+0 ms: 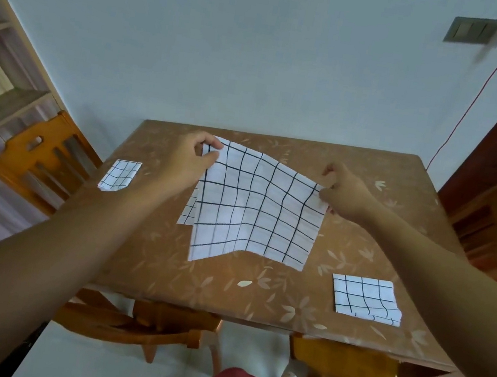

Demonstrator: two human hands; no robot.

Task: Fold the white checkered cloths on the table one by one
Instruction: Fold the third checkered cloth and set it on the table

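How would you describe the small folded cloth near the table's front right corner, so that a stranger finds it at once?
Find the brown flowered table. Near its front edge, on the person's right, lies a small folded checkered cloth. The large open cloth is held up mid-table, and a second folded cloth lies far left; this one alone lies nearest the person.

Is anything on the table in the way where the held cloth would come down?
Possibly. The left hand and right hand pinch the held cloth by its corners; another checkered cloth lies on the table behind its left edge, mostly hidden. The left folded cloth and right folded cloth lie apart.
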